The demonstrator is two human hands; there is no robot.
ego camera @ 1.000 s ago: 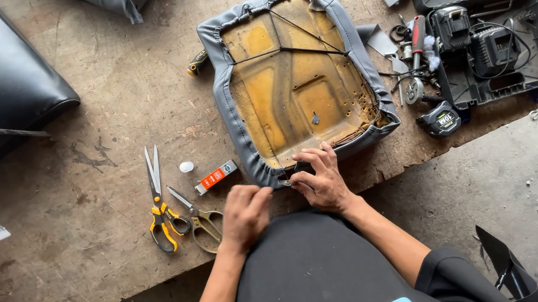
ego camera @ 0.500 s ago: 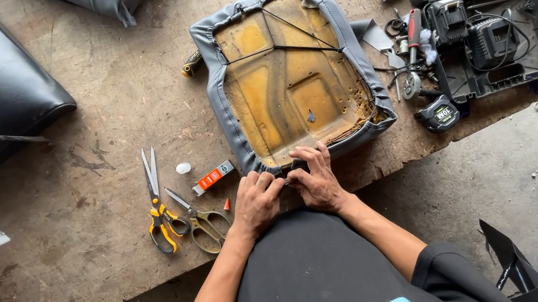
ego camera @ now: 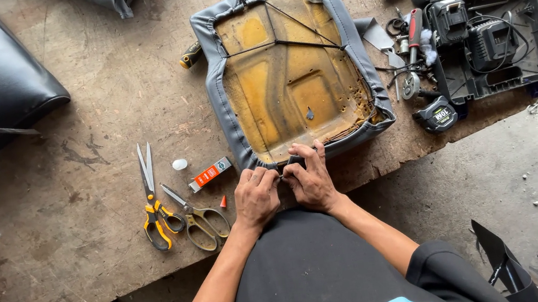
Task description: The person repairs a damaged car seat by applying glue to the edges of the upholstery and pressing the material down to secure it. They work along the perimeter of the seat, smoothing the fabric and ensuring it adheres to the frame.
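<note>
Both hands (ego camera: pixel 285 187) at cover edge (ego camera: pixel 325 149).

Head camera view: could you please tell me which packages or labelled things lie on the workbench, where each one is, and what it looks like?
Small box: left of the seat cover's near corner, beyond the left hand; oblong, orange and white.
Tape measure: right of the seat cover near the bench edge; black, with a pale label patch.
Tool case: far right, open; dark grey, holding a charger.
</note>
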